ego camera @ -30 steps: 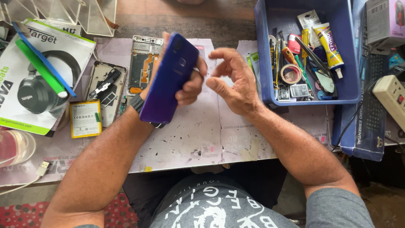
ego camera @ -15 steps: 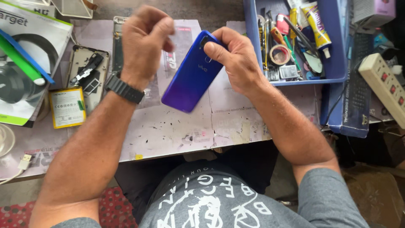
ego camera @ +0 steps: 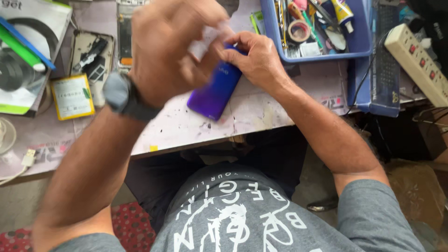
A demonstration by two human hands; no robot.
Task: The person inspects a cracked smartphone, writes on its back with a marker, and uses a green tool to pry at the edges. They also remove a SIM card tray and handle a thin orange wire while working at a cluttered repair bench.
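Observation:
A purple-blue phone back (ego camera: pixel 213 93) lies slanted on the stained white work mat (ego camera: pixel 261 112) near the table's front edge. My right hand (ego camera: pixel 256 60) grips its top end with fingers curled over the edge. My left hand (ego camera: pixel 170 46), with a dark watch on the wrist, hovers blurred above and to the left of the phone. Its fingers are bunched by a pale scrap (ego camera: pixel 207 36); whether they hold it is unclear.
A blue tray (ego camera: pixel 361 44) of tools, tape and tubes stands at the back right, with a dark keyboard (ego camera: pixel 385 60) and a white power strip (ego camera: pixel 415 63) beyond. To the left lie an opened phone frame (ego camera: pixel 91 58), a yellow battery (ego camera: pixel 72 97) and a headphone box (ego camera: pixel 21 60).
The phone back passed from my left hand to my right and came down onto the mat. My left hand let go and rose above it.

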